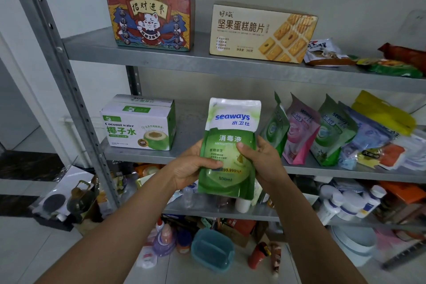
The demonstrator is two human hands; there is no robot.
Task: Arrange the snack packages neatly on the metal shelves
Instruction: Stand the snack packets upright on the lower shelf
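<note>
Two hands clamped on one green pouch point(229, 147): left hand point(196, 166) wrapped round the lower left edge, thumb across the front; right hand point(260, 159) closed on the right edge, thumb pressed on the printed face. Held upright, label toward the wearer, in front of the middle shelf point(184, 157) and not touching it. Probably gripped from both sides to keep the soft, liquid-filled body from sagging and to square it before setting down.

To the right of the grip: three similar pouches point(302, 131) standing and leaning on the same shelf, two green and one pink, then a loose heap of bags, count unclear. To the left of the grip: one white carton point(138, 122), with bare shelf between carton and pouches, likely the intended slot. Above the grip: two boxes, one red point(149, 18), one cream point(260, 32), standing side by side but apart.
</note>
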